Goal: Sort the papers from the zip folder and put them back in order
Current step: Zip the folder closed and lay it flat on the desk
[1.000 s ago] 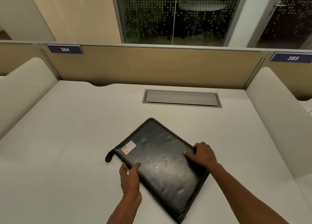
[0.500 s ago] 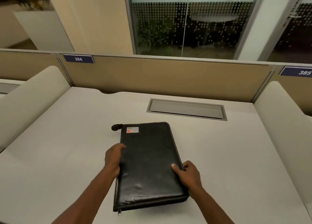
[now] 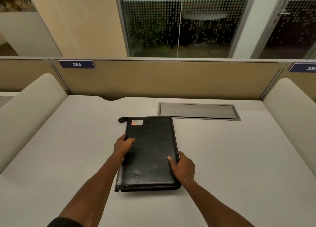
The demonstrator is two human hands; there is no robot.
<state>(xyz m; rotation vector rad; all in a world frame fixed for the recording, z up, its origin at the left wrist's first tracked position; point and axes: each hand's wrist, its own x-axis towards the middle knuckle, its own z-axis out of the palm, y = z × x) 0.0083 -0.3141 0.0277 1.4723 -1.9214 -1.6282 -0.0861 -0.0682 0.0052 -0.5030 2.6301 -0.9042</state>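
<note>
A black zip folder (image 3: 150,151) lies flat and zipped up on the white desk (image 3: 230,158), its long side running away from me. A small white and red label sits near its far left corner, and the zip pull hangs at the near left corner. My left hand (image 3: 123,147) grips the folder's left edge, thumb on the cover. My right hand (image 3: 183,166) grips the right edge lower down, thumb on top. No papers are visible.
A grey cable hatch (image 3: 198,111) is set into the desk just beyond the folder. Padded white dividers (image 3: 29,110) flank the desk left and right. A tan partition (image 3: 162,77) with number plates 384 and 385 closes the back.
The folder was turned from a diagonal lie to straight, then stayed put. Both hands shifted along its edges; the left hand moved up the left side.
</note>
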